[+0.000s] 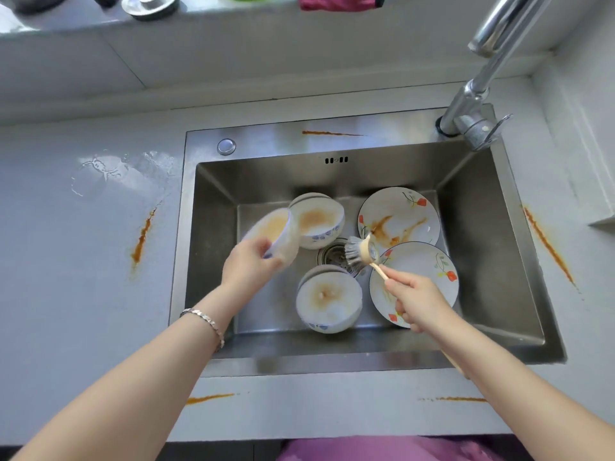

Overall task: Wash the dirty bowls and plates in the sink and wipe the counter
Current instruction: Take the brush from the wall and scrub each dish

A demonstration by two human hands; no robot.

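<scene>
My left hand (248,266) grips a dirty white bowl (274,232), tilted and lifted over the left part of the steel sink (213,247). My right hand (417,302) holds the wooden handle of a dish brush (361,254), whose bristles hang over the drain. Two more stained bowls lie in the sink: one at the back (319,221), one at the front (327,299). A floral plate smeared with brown sauce (399,217) leans at the back right. A second floral plate (417,277) lies partly under my right hand.
Orange sauce streaks mark the grey counter on the left (143,239), on the right (547,246), along the front edge (209,398) and on the sink's back rim (327,133). A water puddle (119,174) lies left of the sink. The faucet (476,94) rises at the back right.
</scene>
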